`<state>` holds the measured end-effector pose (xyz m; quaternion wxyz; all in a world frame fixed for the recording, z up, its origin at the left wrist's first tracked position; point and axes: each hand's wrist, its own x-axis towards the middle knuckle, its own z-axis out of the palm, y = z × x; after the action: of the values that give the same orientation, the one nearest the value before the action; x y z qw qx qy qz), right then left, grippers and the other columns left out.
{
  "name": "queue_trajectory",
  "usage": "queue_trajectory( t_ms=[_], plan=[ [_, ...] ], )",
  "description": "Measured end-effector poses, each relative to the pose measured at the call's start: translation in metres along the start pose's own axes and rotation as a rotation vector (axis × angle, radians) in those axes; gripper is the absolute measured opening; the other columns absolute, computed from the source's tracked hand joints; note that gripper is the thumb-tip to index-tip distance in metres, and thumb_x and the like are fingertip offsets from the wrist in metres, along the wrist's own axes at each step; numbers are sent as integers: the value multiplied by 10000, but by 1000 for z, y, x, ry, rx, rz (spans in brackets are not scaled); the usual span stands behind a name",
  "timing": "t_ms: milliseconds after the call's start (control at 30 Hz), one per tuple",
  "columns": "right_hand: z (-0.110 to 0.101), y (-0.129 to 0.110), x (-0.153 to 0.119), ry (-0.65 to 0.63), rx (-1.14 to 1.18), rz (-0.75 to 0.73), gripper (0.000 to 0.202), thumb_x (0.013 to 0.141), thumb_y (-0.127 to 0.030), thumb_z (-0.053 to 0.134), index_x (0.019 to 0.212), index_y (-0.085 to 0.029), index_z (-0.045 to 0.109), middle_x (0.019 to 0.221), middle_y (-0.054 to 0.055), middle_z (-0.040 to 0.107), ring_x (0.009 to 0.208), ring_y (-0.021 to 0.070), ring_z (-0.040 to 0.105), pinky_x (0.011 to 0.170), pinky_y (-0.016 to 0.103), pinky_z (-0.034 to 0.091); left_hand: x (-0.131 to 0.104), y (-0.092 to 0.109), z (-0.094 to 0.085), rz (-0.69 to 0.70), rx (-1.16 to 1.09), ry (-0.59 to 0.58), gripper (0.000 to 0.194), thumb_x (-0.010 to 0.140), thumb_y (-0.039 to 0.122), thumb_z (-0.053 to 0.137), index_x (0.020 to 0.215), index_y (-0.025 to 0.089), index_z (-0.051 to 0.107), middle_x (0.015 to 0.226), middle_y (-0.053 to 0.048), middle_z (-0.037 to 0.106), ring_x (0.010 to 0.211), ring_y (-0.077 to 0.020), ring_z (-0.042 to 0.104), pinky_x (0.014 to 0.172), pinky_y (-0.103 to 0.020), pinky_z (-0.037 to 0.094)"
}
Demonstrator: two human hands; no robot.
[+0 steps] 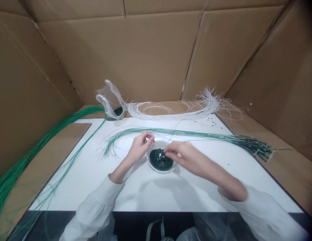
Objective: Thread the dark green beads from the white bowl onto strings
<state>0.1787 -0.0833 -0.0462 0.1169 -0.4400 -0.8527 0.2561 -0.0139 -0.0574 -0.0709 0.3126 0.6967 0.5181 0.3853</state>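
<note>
A white bowl (151,164) filled with small dark green pieces (161,160) stands on the white table in front of me. At its upper left rim is my left hand (142,144), with thumb and fingertips pinched together; whatever is between them is too small to make out. My right hand (182,153) hovers over the bowl's right side, somewhat blurred, its thumb and fingers close together above the pieces. What it holds, if anything, cannot be made out. Behind the bowl, a bundle of thin green strands (171,132) stretches sideways, its dark-tipped end (256,147) at the right.
Long green strands (45,137) run down the left side. A clear plastic bag (112,102) with dark pieces stands at the back left. White strands (208,105) lie coiled along the back. Several dark bits (212,122) are scattered at the back right. Cardboard walls (150,57) surround the table.
</note>
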Motion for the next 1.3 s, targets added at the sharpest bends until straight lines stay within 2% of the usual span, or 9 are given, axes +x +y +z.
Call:
queue_trajectory(
  t_ms=[200, 367, 467, 600, 733, 867, 1000, 1100, 1300],
  plan=[
    [36, -1, 25, -87, -338, -125, 205, 682, -12, 406, 637, -117, 577, 722, 77, 588, 608, 159, 525, 511, 239, 335, -3, 2, 2, -38, 13, -4, 172, 775, 279, 484, 763, 144, 588, 723, -15, 628, 555, -95, 430, 548, -203, 328],
    [34, -9, 31, -94, -397, -29, 220, 666, -9, 397, 595, -123, 571, 590, 62, 575, 495, 148, 496, 436, 236, 254, -6, 4, 3, -43, 12, -27, 199, 776, 288, 476, 780, 140, 609, 741, -16, 628, 561, -95, 421, 557, -211, 326],
    [31, -6, 30, -54, -377, -16, 222, 654, -10, 409, 581, -131, 581, 578, 60, 582, 494, 150, 509, 438, 233, 270, -7, 5, 3, -41, 24, -40, 193, 780, 280, 482, 776, 148, 623, 740, -3, 630, 554, -87, 408, 559, -210, 317],
    [26, 8, 28, 51, -84, -37, 253, 668, -20, 453, 739, -171, 644, 629, 20, 624, 578, 146, 571, 541, 223, 389, -7, 7, 4, -41, 20, -32, 184, 788, 273, 484, 766, 151, 621, 717, 5, 625, 542, -82, 404, 548, -207, 307],
    [19, 21, 23, 136, 477, -44, 166, 715, -130, 553, 847, -165, 645, 745, 31, 655, 704, 158, 624, 673, 256, 487, -9, 7, 5, -25, -8, 15, 171, 791, 276, 498, 769, 149, 610, 713, 2, 618, 558, -84, 419, 541, -204, 305],
    [16, 25, 20, 281, 951, -7, 248, 625, -248, 708, 853, -168, 656, 842, 45, 652, 741, 182, 641, 742, 317, 514, -14, 8, 7, 32, -67, 69, 156, 799, 280, 506, 794, 154, 597, 737, 2, 612, 565, -75, 426, 536, -196, 313],
    [18, 26, 22, 373, 1031, -46, 206, 603, -268, 739, 787, -182, 708, 977, 81, 633, 892, 223, 603, 767, 335, 509, -19, 15, 8, 133, -69, 100, 146, 809, 269, 504, 789, 153, 592, 742, -3, 606, 576, -73, 435, 544, -194, 326],
    [21, 28, 23, 435, 1026, -83, 105, 624, -245, 732, 716, -196, 718, 951, 81, 647, 984, 233, 559, 783, 319, 498, -22, 19, 8, 219, -35, 113, 142, 816, 259, 499, 791, 154, 592, 734, -6, 601, 581, -75, 438, 551, -198, 333],
    [25, 29, 24, 432, 1135, -27, 121, 605, -212, 746, 712, -187, 694, 711, 32, 672, 630, 162, 632, 600, 276, 530, -24, 19, 9, 270, -3, 97, 139, 823, 254, 495, 803, 156, 592, 734, -8, 602, 601, -78, 454, 562, -198, 343]
  ],
)
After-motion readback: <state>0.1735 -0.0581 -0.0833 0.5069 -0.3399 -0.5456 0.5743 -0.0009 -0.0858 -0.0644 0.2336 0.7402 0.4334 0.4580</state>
